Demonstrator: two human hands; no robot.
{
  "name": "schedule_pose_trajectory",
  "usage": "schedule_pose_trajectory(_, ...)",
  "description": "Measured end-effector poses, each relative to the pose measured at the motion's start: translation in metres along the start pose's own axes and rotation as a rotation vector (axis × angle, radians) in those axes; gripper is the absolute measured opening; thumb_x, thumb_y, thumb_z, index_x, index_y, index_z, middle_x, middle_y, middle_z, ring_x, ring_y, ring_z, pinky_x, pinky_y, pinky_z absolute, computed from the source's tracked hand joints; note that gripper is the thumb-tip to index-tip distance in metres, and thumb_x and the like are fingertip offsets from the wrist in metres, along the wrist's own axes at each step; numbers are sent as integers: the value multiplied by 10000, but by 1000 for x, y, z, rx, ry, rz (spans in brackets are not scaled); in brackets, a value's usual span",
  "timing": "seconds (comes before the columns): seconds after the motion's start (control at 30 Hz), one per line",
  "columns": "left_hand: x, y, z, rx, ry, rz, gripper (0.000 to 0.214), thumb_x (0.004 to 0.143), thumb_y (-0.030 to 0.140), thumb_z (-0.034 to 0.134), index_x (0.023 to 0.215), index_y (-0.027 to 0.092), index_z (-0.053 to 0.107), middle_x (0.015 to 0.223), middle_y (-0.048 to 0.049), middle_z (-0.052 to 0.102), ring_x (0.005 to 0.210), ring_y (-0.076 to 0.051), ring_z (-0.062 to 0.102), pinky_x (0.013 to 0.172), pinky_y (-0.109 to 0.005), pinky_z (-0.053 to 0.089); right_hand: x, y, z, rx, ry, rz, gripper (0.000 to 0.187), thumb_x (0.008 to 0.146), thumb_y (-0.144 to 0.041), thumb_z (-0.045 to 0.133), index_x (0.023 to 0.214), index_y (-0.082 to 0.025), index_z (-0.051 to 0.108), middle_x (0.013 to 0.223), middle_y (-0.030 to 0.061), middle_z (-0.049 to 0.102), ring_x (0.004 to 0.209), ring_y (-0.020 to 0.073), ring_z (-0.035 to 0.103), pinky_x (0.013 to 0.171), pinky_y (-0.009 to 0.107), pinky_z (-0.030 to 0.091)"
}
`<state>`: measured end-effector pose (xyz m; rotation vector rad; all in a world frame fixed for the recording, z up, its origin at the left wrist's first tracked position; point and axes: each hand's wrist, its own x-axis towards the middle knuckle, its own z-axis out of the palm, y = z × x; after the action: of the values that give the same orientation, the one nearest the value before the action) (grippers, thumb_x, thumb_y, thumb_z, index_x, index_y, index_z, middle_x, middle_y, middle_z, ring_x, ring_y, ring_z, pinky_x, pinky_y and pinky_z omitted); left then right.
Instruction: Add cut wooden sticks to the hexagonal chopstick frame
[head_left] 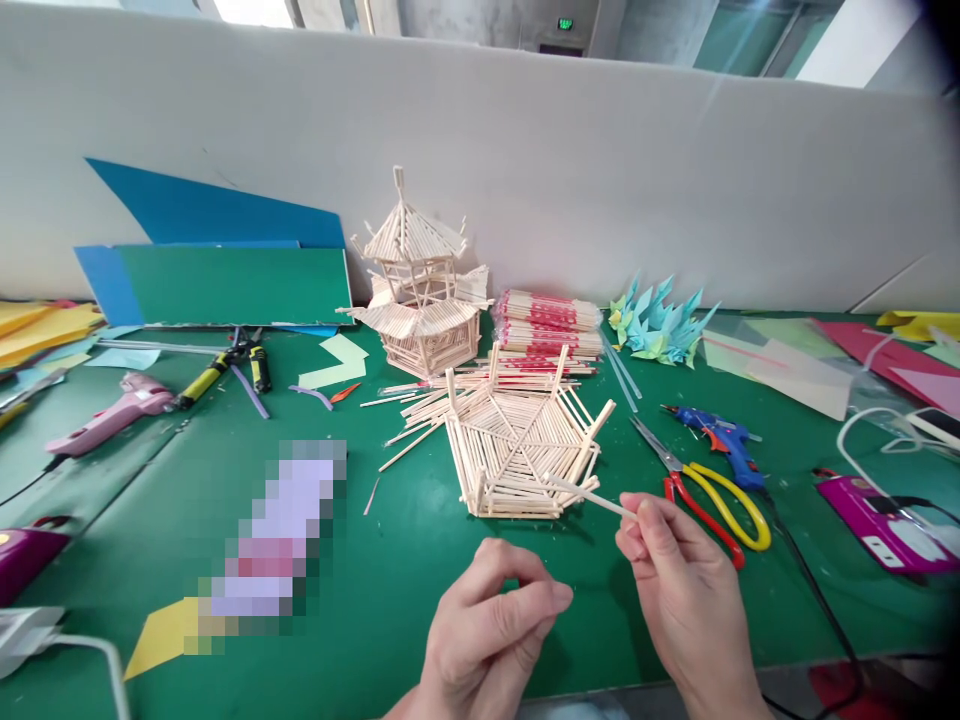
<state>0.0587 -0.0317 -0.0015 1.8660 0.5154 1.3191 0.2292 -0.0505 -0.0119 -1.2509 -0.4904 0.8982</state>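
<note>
My right hand [679, 590] pinches a thin pale wooden stick [592, 495] between thumb and fingers. The stick points left, its far end over the near right part of a six-sided stick frame [525, 440] with short posts standing at its corners. Closer to me, my left hand [495, 620] is curled, thumb against the bent fingers, with nothing visible in it; it is apart from the frame. Behind the frame stands a tiered pagoda model [424, 290] of similar sticks. Loose sticks [412, 430] lie left of the frame.
Red-and-white wrapped stick bundles [547, 325] lie behind the frame, beside a blue folded-paper piece [660, 320]. Scissors [705, 490] and a blue glue gun [720, 440] are at right. A pink glue gun [112, 415] and pliers [225, 370] lie left on the green table [375, 610].
</note>
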Motion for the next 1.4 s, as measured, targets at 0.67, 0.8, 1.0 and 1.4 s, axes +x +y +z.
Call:
schedule_pose_trajectory(0.67,1,-1,7,-12,50,-25,251,778,35,432,594,187,354,568,-4,483,518,-109,429,520,-262,374,2,10,-10,-116,-15,-1,159,746,-355,660,832,-223,685,739,10,654,589,90,511,528,197,440)
schedule_pose_trajectory(0.8,1,-7,19,-242,105,-397,65,792,204,548,752,177,592,626,-25,556,553,-120,474,514,-235,386,2,9,-9,-286,-62,-121,141,749,-336,646,832,-231,692,764,20,683,616,114,586,550,188,492)
schedule_pose_trajectory(1.0,7,-15,36,-534,312,-869,287,720,379,664,840,123,709,586,-32,614,458,-78,448,458,-193,348,-2,4,2,-516,-311,-444,77,754,-237,614,752,-223,690,699,25,672,568,141,612,511,192,495)
schedule_pose_trajectory(1.4,23,-20,35,-439,491,-929,346,718,358,672,479,120,595,466,12,517,468,-73,378,474,-187,304,14,28,-12,-556,-203,-319,337,806,-318,554,1124,-223,496,888,37,535,778,164,527,680,266,467)
